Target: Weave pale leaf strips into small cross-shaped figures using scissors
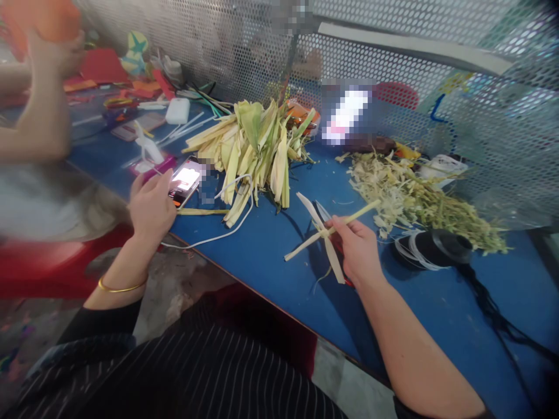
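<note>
My left hand [151, 209] is closed at the left edge of a smartphone [187, 177] with a lit screen; the thumb is partly hidden. In my right hand [358, 247], thumb and fingers pinch pale corn husk strips [324, 233] crossed and folded into a knot, their ends sticking out. Scissors [322, 210] are also in this hand, their blades beyond the husk and red handles mostly covered by the palm. Both hands are over the blue table [262, 250]. A big bundle of corn husks [257, 145] lies between and beyond them.
Shredded husk scraps [419, 198] are heaped at right, behind a black spool-like object [432, 249] with pale thread and a dark cord. A white cable [222, 237] loops near the phone. Another person's arm [37, 110] is at far left. Perforated metal panels [209, 41] border the table.
</note>
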Tool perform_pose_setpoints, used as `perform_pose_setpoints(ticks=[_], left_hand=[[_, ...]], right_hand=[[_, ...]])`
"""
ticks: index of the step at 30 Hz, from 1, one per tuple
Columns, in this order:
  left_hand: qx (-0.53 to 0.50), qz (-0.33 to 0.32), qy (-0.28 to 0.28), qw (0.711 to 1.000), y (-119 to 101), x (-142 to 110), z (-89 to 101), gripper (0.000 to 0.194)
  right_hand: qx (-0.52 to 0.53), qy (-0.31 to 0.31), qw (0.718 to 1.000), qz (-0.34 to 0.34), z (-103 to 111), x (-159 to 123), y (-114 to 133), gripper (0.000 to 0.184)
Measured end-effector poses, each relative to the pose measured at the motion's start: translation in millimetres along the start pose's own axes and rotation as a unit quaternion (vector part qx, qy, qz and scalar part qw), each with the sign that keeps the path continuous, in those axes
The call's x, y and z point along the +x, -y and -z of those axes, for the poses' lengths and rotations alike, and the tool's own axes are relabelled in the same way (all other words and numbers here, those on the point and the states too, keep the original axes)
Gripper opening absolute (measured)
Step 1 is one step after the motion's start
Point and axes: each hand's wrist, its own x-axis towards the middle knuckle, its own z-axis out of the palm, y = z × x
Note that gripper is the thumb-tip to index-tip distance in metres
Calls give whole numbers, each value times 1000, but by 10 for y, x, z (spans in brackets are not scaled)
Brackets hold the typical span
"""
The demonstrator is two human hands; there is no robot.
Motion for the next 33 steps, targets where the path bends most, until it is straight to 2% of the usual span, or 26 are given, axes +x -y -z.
perform_pose_setpoints(ticks=[6,9,14,18,21,24,26,28,29,31,33], left_hand=[[-24,-13,-10,1000,-4,4,-38,55],[-31,-7,-62,998,1,5,-65,54],[-71,39,-182,980,0,-11,-60,52],[-76,57,-206,974,76,-26,-122,52],[-90,37,-240,966,136,-63,-199,51],[-139,16,-300,944,38,-160,-181,49],[-189,8,-317,929,-171,-258,-96,41],[-257,-4,-295,920,-483,-356,11,33],[-300,-13,-262,917,-662,-392,57,30],[-387,-46,-125,912,-1031,-410,105,25],[-443,-73,19,894,-1380,-345,85,23]], right_hand=[[0,2,1000,-3,3,-2,-10,27],[-2,3,1000,-1,4,-3,-13,29],[1,5,1000,-3,0,-7,-2,28],[1,3,1000,0,3,-8,-4,27],[2,3,1000,3,5,-4,-13,27],[5,3,1000,1,3,0,-18,27],[6,2,1000,0,2,0,-17,27],[13,1,1000,2,0,-1,-11,27],[18,1,1000,4,0,-3,-6,26],[33,-2,999,19,2,-5,13,26],[53,-7,997,49,8,-7,39,25]])
